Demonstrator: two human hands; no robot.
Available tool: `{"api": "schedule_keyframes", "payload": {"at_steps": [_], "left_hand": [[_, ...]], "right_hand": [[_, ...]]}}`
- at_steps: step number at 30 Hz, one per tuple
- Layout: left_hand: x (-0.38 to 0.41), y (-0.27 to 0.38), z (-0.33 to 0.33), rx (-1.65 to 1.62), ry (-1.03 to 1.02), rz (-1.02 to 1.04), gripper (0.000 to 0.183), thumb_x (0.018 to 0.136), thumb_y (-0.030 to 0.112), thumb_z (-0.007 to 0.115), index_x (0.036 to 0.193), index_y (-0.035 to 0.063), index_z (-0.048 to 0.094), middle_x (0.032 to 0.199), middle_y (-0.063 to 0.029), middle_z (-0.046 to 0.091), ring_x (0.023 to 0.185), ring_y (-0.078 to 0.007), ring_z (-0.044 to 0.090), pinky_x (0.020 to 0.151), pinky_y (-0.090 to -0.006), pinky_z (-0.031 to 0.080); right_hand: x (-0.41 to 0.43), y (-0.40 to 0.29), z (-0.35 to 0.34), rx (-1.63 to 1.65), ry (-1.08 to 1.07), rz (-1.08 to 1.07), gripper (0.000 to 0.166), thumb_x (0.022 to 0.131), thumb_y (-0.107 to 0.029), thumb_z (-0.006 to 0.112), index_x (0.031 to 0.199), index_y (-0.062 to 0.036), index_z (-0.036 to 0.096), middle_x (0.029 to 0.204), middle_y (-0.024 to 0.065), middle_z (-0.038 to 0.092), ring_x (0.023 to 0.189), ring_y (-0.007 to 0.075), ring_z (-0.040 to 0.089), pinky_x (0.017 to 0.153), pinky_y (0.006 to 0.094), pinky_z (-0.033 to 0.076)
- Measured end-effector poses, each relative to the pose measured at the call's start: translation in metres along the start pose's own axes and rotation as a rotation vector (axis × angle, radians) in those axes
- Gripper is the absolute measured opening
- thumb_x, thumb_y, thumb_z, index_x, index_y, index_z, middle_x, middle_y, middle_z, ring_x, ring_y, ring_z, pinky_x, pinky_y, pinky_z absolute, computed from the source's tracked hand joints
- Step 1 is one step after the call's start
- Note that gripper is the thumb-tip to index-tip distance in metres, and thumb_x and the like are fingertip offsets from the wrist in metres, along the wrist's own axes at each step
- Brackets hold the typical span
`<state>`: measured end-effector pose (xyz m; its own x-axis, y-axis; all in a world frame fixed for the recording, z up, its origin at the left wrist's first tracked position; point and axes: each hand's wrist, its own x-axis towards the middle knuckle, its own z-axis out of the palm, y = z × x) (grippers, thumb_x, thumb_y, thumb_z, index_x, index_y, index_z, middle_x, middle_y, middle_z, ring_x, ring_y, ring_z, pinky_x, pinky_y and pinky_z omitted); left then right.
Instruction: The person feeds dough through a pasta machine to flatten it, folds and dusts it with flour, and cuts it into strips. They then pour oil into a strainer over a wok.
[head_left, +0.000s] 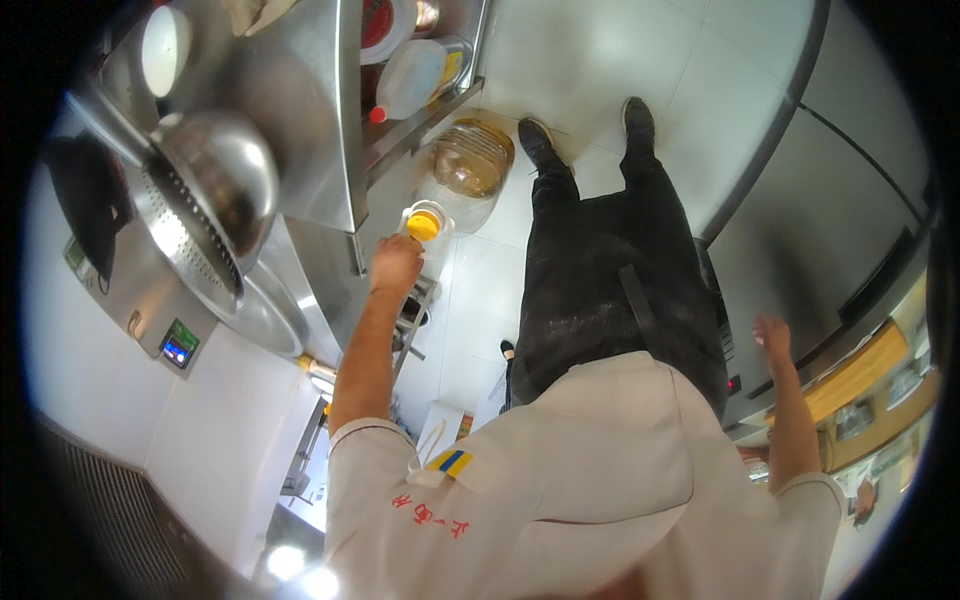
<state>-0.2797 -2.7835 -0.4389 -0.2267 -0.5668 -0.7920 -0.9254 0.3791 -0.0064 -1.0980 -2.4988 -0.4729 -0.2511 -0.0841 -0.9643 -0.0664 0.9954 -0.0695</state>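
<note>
My left hand (397, 261) grips the neck end of a large clear plastic jug (469, 169). The jug has a yellow cap (424, 225), and brownish-amber contents show towards its far end. It is beside my left foot, close to a steel worktable; whether it rests on the floor I cannot tell. My right hand (771, 335) is out to my right with its fingers curled and nothing visible in it. Nearest to it is a grey metal appliance front (795, 247), and a gap seems to lie between them.
On the steel worktable (300, 127) at left are a perforated colander (180, 232), a steel bowl (225, 172) and a white bowl (166, 51). Its lower shelf holds a red-capped plastic bottle (412, 75). Another person's shoe (508, 349) shows on the tiled floor (480, 300).
</note>
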Motion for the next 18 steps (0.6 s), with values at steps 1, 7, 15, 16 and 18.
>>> {"api": "schedule_keyframes", "payload": {"at_steps": [1, 7, 15, 16, 18], "left_hand": [[-0.007, 0.001, -0.004, 0.012, 0.011, 0.045, 0.004, 0.084, 0.013, 0.067, 0.085, 0.0118, 0.071, 0.087, -0.0066, 0.069, 0.093, -0.0244, 0.066, 0.088, -0.0406, 0.048], [-0.062, 0.02, -0.031, 0.188, -0.062, 0.226, 0.013, 0.084, 0.006, 0.061, 0.08, 0.014, 0.07, 0.087, -0.0041, 0.067, 0.094, -0.0201, 0.064, 0.087, -0.0379, 0.047], [-0.082, 0.063, -0.029, 0.482, -0.418, 0.209, 0.014, 0.087, 0.012, 0.064, 0.094, 0.0124, 0.077, 0.093, -0.0019, 0.069, 0.1, -0.0181, 0.063, 0.085, -0.0358, 0.046], [-0.082, 0.069, -0.035, 0.51, -0.475, 0.218, 0.016, 0.088, 0.013, 0.064, 0.096, 0.0118, 0.078, 0.094, -0.0016, 0.07, 0.1, -0.0174, 0.062, 0.084, -0.0352, 0.046], [-0.085, 0.067, -0.024, 0.552, -0.56, 0.22, 0.02, 0.092, 0.017, 0.062, 0.104, 0.0144, 0.078, 0.1, -0.0015, 0.071, 0.103, -0.0179, 0.061, 0.085, -0.0357, 0.042]], "right_hand": [[0.001, -0.01, 0.005, -0.013, 0.013, -0.009, 0.031, 0.102, -0.03, 0.059, 0.111, -0.0024, 0.068, 0.095, 0.0061, 0.071, 0.075, 0.0134, 0.065, 0.066, 0.0267, 0.052], [0.007, -0.033, 0.018, -0.056, 0.011, -0.032, 0.029, 0.102, -0.029, 0.06, 0.113, -0.0029, 0.067, 0.098, 0.0063, 0.07, 0.075, 0.013, 0.064, 0.067, 0.0266, 0.051], [0.005, -0.052, 0.031, -0.044, 0.018, 0.005, 0.028, 0.102, -0.029, 0.059, 0.113, -0.0048, 0.067, 0.096, 0.0057, 0.069, 0.071, 0.0126, 0.062, 0.064, 0.0262, 0.05], [0.003, -0.054, 0.031, -0.046, 0.024, 0.003, 0.027, 0.102, -0.029, 0.059, 0.113, -0.0048, 0.067, 0.096, 0.0058, 0.069, 0.071, 0.0127, 0.062, 0.063, 0.026, 0.05], [0.002, -0.054, 0.03, -0.044, 0.029, 0.006, 0.027, 0.102, -0.029, 0.059, 0.113, -0.0049, 0.067, 0.096, 0.006, 0.069, 0.071, 0.0131, 0.062, 0.063, 0.0258, 0.05]]}}
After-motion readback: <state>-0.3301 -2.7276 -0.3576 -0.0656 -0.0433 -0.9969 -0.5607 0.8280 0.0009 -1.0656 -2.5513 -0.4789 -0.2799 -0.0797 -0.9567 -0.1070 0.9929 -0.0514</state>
